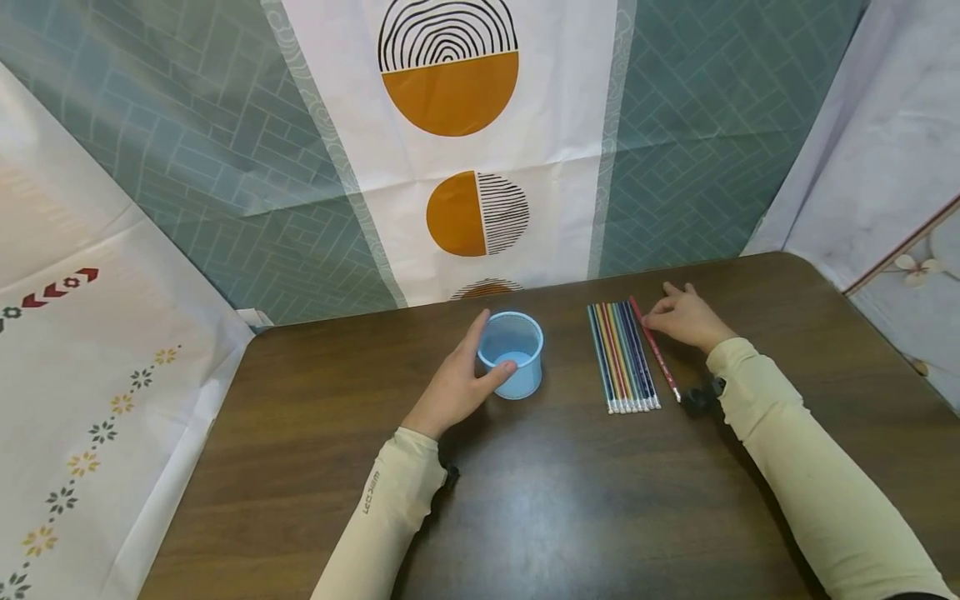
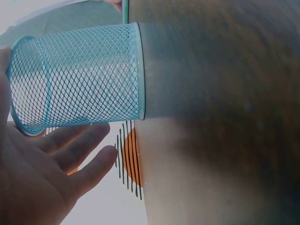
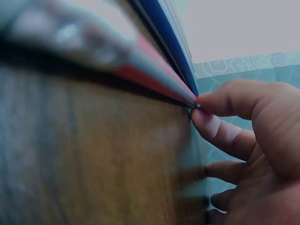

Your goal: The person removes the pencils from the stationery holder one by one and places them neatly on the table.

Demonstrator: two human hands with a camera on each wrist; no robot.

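A light-blue mesh pencil cup (image 1: 529, 377) stands upright on the brown table. My left hand (image 1: 453, 388) is at its left side, thumb and fingers spread around the rim. In the left wrist view the fingers extend loosely beside the mesh cup (image 2: 89, 75); whether they touch it I cannot tell. To the right, my right hand (image 1: 688, 320) pinches a red pencil (image 1: 663, 363) between thumb and index finger. That pencil slants beside a row of several colored pencils (image 1: 621, 354), their eraser ends toward me. In the right wrist view the red pencil (image 3: 154, 70) lies close to the tabletop.
The wooden table (image 1: 315, 433) ends at a back edge against a hanging green and white patterned cloth (image 1: 570, 100). White cloths hang at the left (image 1: 112, 350) and right (image 1: 877, 150). Dark wrist-camera mounts (image 1: 699, 400) sit below the sleeves' cuffs.
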